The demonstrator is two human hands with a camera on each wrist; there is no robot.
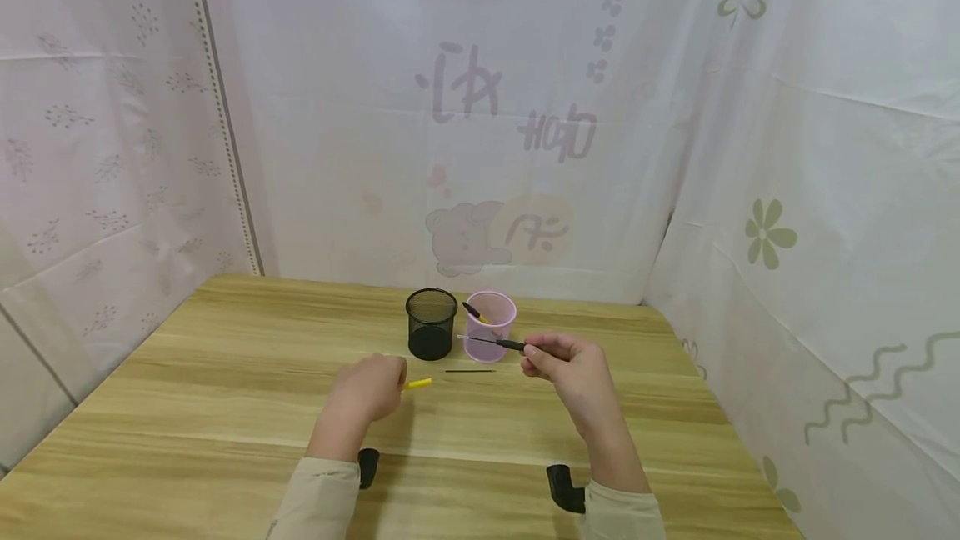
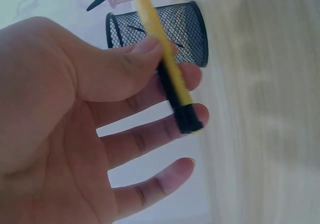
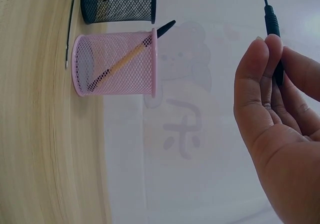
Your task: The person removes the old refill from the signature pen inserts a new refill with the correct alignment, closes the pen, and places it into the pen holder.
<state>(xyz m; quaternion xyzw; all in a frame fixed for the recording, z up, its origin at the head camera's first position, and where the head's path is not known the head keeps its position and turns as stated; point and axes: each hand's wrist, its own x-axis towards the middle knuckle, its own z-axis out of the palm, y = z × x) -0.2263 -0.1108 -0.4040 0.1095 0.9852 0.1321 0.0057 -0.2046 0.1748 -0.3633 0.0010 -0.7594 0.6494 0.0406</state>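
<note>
My left hand (image 1: 371, 386) pinches a yellow pen barrel (image 2: 161, 26) between thumb and forefinger, its other fingers spread apart. The barrel has a black clip and end, and its yellow part (image 1: 417, 383) points right in the head view. Higher and to the right, my right hand (image 1: 566, 365) pinches a black ribbed pen grip (image 3: 271, 21) with its fingertips. A thin dark rod (image 1: 480, 341) sticks out of the grip toward the left, crossing in front of the pink mesh pen holder (image 1: 491, 355) in the head view. Another thin dark stick (image 1: 470, 371) lies on the table between the hands.
A black mesh pen holder (image 1: 431, 344) stands left of the pink one. A yellow and black pen (image 3: 122, 61) leans inside the pink holder, its black end above the rim. Patterned white curtains (image 1: 337, 148) enclose the wooden table (image 1: 247, 340).
</note>
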